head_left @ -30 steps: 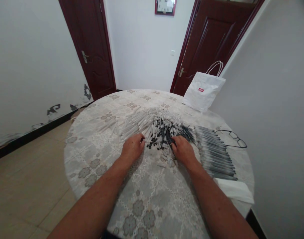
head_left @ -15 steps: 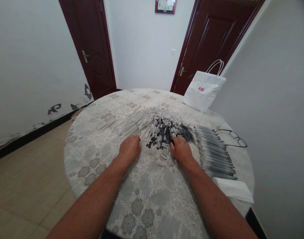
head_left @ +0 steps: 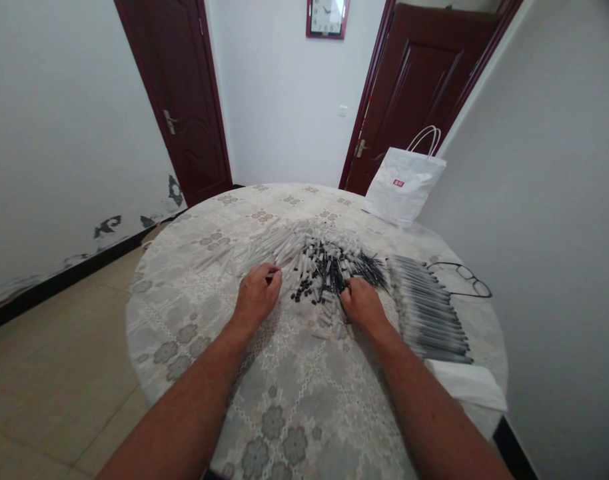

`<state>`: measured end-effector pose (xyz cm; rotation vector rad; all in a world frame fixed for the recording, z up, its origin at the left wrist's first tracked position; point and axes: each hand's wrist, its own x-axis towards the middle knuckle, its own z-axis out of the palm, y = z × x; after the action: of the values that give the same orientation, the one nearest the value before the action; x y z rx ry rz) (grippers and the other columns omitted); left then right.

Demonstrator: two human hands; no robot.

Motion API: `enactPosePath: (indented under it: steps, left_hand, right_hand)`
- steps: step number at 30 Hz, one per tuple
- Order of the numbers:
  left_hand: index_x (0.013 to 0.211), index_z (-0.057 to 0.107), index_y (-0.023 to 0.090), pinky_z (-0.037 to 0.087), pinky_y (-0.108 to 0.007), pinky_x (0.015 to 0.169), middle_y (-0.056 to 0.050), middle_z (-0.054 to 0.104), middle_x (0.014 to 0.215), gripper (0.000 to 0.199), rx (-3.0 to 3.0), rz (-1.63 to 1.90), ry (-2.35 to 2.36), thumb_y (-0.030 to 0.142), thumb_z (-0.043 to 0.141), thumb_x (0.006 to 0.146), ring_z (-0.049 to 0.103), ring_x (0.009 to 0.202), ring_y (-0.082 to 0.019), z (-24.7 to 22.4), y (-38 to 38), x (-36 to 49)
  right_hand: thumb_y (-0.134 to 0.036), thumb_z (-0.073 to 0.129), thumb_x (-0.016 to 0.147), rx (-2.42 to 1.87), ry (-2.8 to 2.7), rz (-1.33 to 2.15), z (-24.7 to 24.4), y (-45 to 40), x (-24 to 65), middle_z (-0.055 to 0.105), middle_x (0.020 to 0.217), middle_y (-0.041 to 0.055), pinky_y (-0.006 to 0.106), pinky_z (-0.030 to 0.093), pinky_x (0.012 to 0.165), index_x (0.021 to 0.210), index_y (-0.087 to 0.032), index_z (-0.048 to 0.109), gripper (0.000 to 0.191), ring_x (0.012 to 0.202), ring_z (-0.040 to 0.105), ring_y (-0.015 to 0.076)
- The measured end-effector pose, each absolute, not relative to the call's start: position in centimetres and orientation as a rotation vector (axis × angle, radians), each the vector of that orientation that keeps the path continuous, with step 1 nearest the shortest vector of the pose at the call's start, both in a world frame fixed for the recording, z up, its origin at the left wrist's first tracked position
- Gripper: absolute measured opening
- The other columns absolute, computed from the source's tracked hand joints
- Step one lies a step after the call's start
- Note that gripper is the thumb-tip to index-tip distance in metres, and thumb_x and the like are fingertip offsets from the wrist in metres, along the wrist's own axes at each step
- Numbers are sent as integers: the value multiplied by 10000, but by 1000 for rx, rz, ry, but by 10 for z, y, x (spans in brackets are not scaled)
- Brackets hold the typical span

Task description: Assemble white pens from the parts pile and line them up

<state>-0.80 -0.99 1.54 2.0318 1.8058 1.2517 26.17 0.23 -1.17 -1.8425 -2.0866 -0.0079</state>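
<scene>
My left hand (head_left: 257, 293) is closed in a pinch at the near left of the pen parts, a small dark pen part (head_left: 270, 275) showing between thumb and forefinger. My right hand (head_left: 363, 301) is closed at the pile's near right side; its fingertips are beside black pen parts, and what they hold, if anything, is hidden. Between and beyond the hands lie white pen barrels (head_left: 272, 243), thin black pen pieces (head_left: 370, 268) and small black plugs (head_left: 302, 291). Short pale caps (head_left: 327, 317) lie just left of my right hand.
A row of grey-black pens (head_left: 429, 307) lies right of my right hand. Beyond it are eyeglasses (head_left: 464, 280), and nearer a white folded packet (head_left: 467, 383). A white paper bag (head_left: 404, 183) stands at the far right of the round table (head_left: 279, 373), which has a patterned cloth.
My left hand has turned so that its thumb and forefinger show, with a dark piece between them. My right hand stays at nearly the same spot. The view has tilted slightly up.
</scene>
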Motion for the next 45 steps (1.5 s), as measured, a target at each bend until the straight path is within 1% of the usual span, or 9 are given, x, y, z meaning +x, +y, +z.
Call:
enactPosePath:
  steps: [2, 5, 8, 14, 18, 25, 33, 40, 45]
  left_hand:
    - [979, 709, 181, 480, -301, 827, -66, 717, 924, 308, 1898, 1323, 1756, 412, 515, 914, 656, 865, -202, 20, -12, -7]
    - [977, 718, 183, 478, -272, 681, -19, 691, 738, 345, 1670, 1358, 1652, 481, 583, 868, 640, 686, -170, 25, -13, -5]
    - [967, 716, 167, 464, -257, 605, 9, 642, 635, 372, 1507, 1380, 1525, 503, 635, 832, 611, 593, -151, 26, -12, -3]
    - [951, 661, 166, 513, -265, 581, -16, 646, 762, 396, 1316, 1499, 1313, 545, 626, 841, 630, 664, -158, 21, -10, 1]
    - [955, 597, 187, 463, -220, 496, -47, 665, 886, 366, 1331, 1545, 1248, 542, 518, 914, 639, 719, -159, 22, -13, 5]
    - [935, 575, 213, 419, -233, 600, 32, 566, 651, 262, 1715, 1422, 1473, 437, 449, 980, 537, 574, -124, 25, -24, 7]
    - [924, 643, 195, 414, -274, 724, -30, 641, 820, 215, 2104, 1185, 1342, 371, 521, 948, 576, 771, -172, 12, -17, 8]
    - [847, 675, 191, 394, -274, 670, -26, 653, 764, 143, 2129, 969, 1331, 314, 608, 879, 574, 723, -169, -8, -12, 7]
    - [838, 652, 170, 474, -263, 599, -36, 671, 736, 288, 1611, 1116, 1234, 444, 584, 898, 609, 637, -156, 2, -12, 9]
  right_hand:
    - [-179, 473, 911, -1803, -2021, 65, -10, 3, 264, 709, 1029, 132, 269, 435, 901, 1064, -118, 698, 279, 1001, 640, 208]
    - [-189, 473, 900, -1737, -1927, 155, -7, 1, 267, 728, 1007, 93, 263, 454, 863, 1036, -151, 710, 276, 942, 656, 194]
    - [-202, 486, 898, -1643, -1843, 46, -3, -1, 268, 710, 965, 100, 290, 467, 860, 1007, -145, 703, 249, 914, 644, 207]
    - [-261, 517, 950, -1290, -1676, -170, 12, -8, 271, 671, 968, 81, 327, 496, 853, 1155, -165, 645, 260, 890, 622, 195]
    - [-292, 590, 942, -1166, -1584, -132, 20, -16, 268, 661, 939, 40, 295, 516, 782, 1202, -198, 626, 279, 800, 627, 156]
    - [-275, 603, 944, -1037, -1743, 53, 29, -34, 247, 628, 878, 13, 269, 511, 727, 1203, -215, 614, 266, 743, 602, 133]
    - [-265, 594, 940, -975, -1850, 225, 21, -41, 224, 626, 886, 15, 267, 506, 732, 1222, -222, 603, 285, 754, 602, 139]
    - [-284, 591, 934, -1051, -1954, 422, 1, -36, 216, 680, 913, 38, 265, 501, 742, 1088, -206, 658, 185, 780, 635, 152]
    - [-249, 553, 947, -1036, -2168, 426, 0, -36, 213, 690, 899, 37, 262, 479, 775, 942, -193, 660, 121, 831, 642, 161]
